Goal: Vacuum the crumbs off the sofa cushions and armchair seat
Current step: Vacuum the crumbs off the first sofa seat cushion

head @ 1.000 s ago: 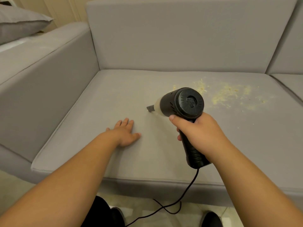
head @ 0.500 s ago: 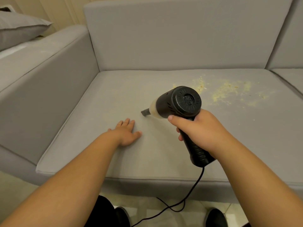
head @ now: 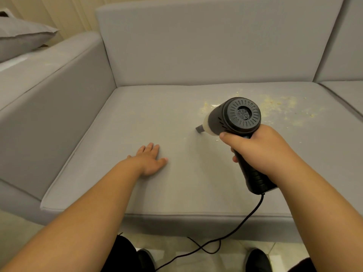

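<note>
A black handheld vacuum (head: 237, 117) with a round vented back and a pale dust cup points its small nozzle (head: 200, 129) down at the grey sofa seat cushion (head: 121, 118). My right hand (head: 257, 150) grips its handle. Yellowish crumbs (head: 279, 107) are scattered over the cushion behind and to the right of the vacuum, with a few specks by the nozzle. My left hand (head: 150, 160) rests flat on the cushion, fingers straight, left of the nozzle.
The sofa's grey armrest (head: 49, 91) rises on the left with a grey pillow (head: 21, 39) beyond it. A second seat cushion (head: 347, 93) starts at the right. The vacuum's black cord (head: 241, 224) hangs over the front edge to the tiled floor by my shoes.
The vacuum's nozzle swept left across the cushion, then came back right toward the crumbs. My left hand has stayed flat in the same spot.
</note>
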